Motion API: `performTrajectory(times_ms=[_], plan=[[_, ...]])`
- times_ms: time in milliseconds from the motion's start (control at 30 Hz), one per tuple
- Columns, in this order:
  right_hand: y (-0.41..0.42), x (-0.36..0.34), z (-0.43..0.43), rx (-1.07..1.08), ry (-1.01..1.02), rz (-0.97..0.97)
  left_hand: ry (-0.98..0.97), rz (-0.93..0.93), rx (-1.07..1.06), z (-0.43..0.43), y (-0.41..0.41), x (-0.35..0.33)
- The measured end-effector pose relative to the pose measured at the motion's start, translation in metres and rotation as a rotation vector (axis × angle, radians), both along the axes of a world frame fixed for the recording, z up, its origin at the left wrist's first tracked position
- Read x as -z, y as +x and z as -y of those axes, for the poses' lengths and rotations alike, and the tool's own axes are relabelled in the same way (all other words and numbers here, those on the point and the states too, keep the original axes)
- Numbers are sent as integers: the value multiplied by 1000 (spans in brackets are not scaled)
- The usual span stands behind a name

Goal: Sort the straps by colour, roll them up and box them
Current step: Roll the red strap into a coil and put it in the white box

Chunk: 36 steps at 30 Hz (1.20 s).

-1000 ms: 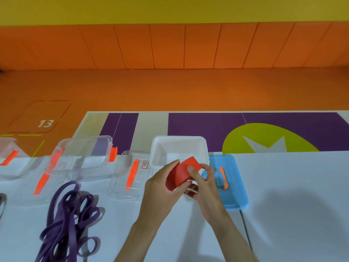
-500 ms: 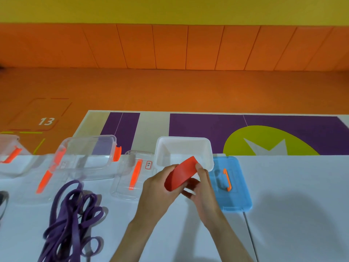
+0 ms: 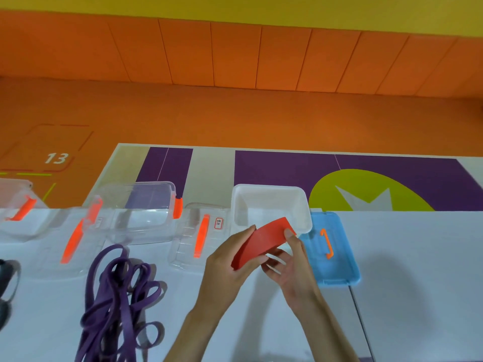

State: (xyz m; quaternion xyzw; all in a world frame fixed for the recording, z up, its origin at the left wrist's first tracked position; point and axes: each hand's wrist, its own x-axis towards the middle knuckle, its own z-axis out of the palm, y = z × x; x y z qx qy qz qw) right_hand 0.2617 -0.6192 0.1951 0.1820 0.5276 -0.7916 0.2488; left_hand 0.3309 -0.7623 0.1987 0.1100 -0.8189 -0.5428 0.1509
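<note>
A rolled, flattened red strap is held between both hands just in front of the white box. My left hand grips its lower left end. My right hand pinches its upper right end with thumb and fingers. The white box looks empty. A tangled heap of purple straps lies on the white table at the lower left.
A blue lid with an orange handle lies right of the white box. Clear boxes and clear lids with orange clips line the table's far edge on the left. A dark strap shows at the left border.
The red strap has flattened and stretched into a longer shape between my hands, and it now sits slightly lower and nearer the white box's front rim.
</note>
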Motion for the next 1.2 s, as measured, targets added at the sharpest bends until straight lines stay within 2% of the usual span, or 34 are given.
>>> performTrajectory(times_ms=[233, 400, 567, 633, 833, 967, 1033, 1133, 1200], plan=[[28, -11, 35, 9, -27, 222, 143, -192, -105, 22, 17, 15], [48, -10, 51, -5, 4, 249, 130, -169, -80, 30, 28, 23], [56, 2, 40, -194, 413, 47, 329, -19, -13, 49, 27, 24], [53, 3, 36, -186, 501, -75, 386, 20, -10, 53, 23, 22], [25, 8, 27, -91, 486, -372, 518, 50, -27, 63, -10, 14], [-20, -1, 13, -242, 435, -504, 470, 100, 79, 66, -32, 17], [-43, -4, 10, -318, 434, -524, 516, 138, 79, 63, -46, 17], [-69, -2, 6, -292, 381, -455, 679, 198, 3, 54, -68, 17], [-85, 6, 3, -256, 345, -398, 626, 188, -50, 44, -90, 22]])
